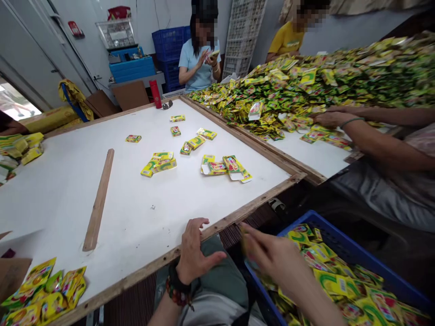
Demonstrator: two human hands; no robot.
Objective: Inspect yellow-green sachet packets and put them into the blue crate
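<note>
From the blue crate (360, 252), packets (335, 283) could be knocked by the right hand (279, 258), its grip blurred beyond telling; left hand (193, 253) spread.

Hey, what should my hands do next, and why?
Probably bring the right hand to the left hand: the right, blurred near the crate, seems to pinch a pack, while the left is open and empty by the table.
</note>
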